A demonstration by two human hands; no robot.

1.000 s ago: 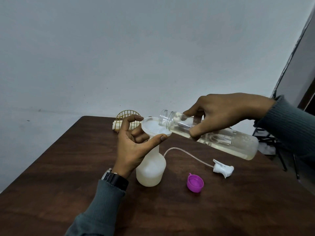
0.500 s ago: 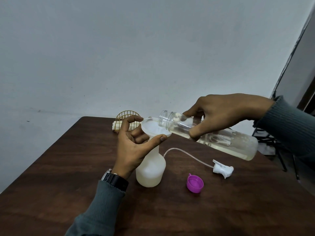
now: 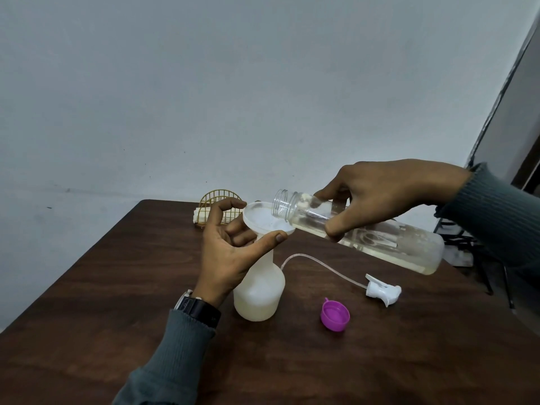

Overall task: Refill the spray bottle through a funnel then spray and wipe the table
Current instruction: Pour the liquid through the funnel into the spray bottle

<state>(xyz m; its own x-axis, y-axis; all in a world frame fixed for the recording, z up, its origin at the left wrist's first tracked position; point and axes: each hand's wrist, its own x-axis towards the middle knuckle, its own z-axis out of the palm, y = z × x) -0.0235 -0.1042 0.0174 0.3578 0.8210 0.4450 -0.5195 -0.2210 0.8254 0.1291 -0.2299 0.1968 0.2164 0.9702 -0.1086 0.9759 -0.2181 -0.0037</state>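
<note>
Leftmost, the left hand (image 3: 230, 255) pinches the rim of the funnel (image 3: 260, 220) — seated in the spray bottle (image 3: 260, 293), upright on the bench (image 3: 117, 287). The right hand (image 3: 388, 197) grips a tilted clear bottle (image 3: 409, 249), mouth over the funnel — purple cap (image 3: 335, 314) below.

Funnel (image 3: 264, 222) in spray bottle (image 3: 259, 290); cap (image 3: 335, 315), trigger head (image 3: 382, 291) right (on table (image 3: 87, 302)).
</note>
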